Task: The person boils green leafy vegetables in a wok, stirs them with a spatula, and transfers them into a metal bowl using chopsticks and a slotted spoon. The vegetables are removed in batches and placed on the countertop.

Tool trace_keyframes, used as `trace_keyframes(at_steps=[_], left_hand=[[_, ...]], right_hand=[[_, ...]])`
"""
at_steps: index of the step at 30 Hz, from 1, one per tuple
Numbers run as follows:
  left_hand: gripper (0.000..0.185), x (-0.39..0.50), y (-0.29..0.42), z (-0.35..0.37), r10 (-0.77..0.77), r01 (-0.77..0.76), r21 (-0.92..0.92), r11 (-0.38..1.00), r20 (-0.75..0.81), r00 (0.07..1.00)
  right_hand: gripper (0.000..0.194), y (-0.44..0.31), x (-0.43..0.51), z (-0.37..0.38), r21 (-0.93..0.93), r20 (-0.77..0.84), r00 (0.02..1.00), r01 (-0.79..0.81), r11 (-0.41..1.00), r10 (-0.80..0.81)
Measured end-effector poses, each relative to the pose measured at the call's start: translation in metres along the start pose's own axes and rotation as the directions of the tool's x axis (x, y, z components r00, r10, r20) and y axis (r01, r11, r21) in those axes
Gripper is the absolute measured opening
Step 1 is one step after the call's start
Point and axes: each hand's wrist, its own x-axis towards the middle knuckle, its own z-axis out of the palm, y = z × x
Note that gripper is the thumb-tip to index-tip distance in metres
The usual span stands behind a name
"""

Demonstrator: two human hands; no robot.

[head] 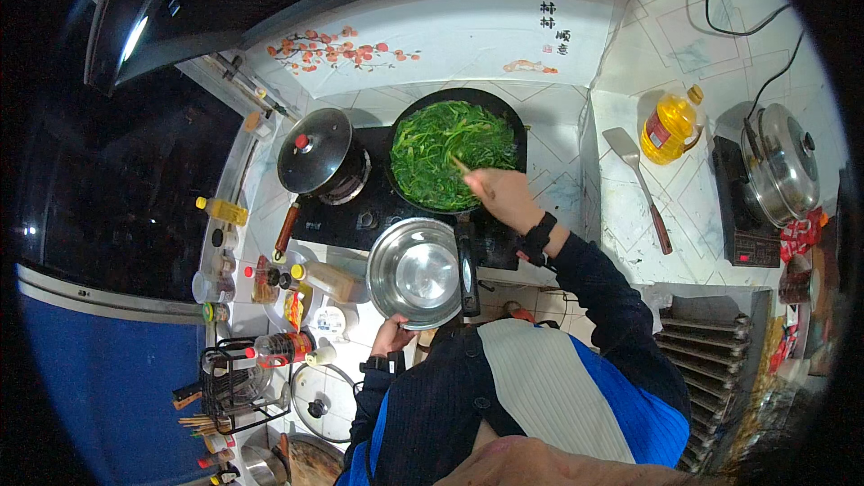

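Leafy greens (445, 148) fill a large black wok (511, 108) on the gas stove (351, 233). My right hand (503, 196) is closed around a thin wooden utensil (460, 163), probably chopsticks, whose far end is among the greens. At the lower rim of a stainless steel bowl (425, 273), my left hand (393, 337) grips the edge. The bowl is tilted so its shiny inside shows; it holds no food that I can see. The wok's black handle (467, 270) passes just right of the bowl.
A lidded black pan (316, 152) stands on the left burner. Bottles, including a brown-filled one (331, 282), crowd the left counter. To the right lie a metal spatula (638, 169), an oil jug (671, 125) and a steel pot (776, 165) beside an induction cooker (742, 229).
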Motion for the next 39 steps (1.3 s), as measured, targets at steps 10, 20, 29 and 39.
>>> trace_keyframes(at_steps=[10,20,29,39], left_hand=[[0.032,-0.006,-0.002,0.008,0.020,-0.023,-0.026,0.999,-0.099,0.995],[0.032,-0.007,0.001,0.007,-0.015,0.015,0.015,1.000,-0.034,0.999],[0.030,-0.012,0.000,0.012,0.019,-0.021,-0.026,0.999,-0.059,0.998],[0.032,-0.019,0.001,0.021,0.029,-0.030,-0.011,0.999,-0.057,0.998]], right_hand=[[0.030,0.026,0.026,-0.087,-0.079,0.018,0.881,-0.471,0.879,0.473],[0.040,0.052,0.040,-0.025,0.777,0.127,0.726,-0.496,0.387,0.676],[0.035,0.003,0.046,0.009,0.721,0.232,0.918,-0.384,0.577,0.321],[0.036,0.013,0.042,-0.043,0.371,0.186,0.943,-0.328,0.869,0.276]])
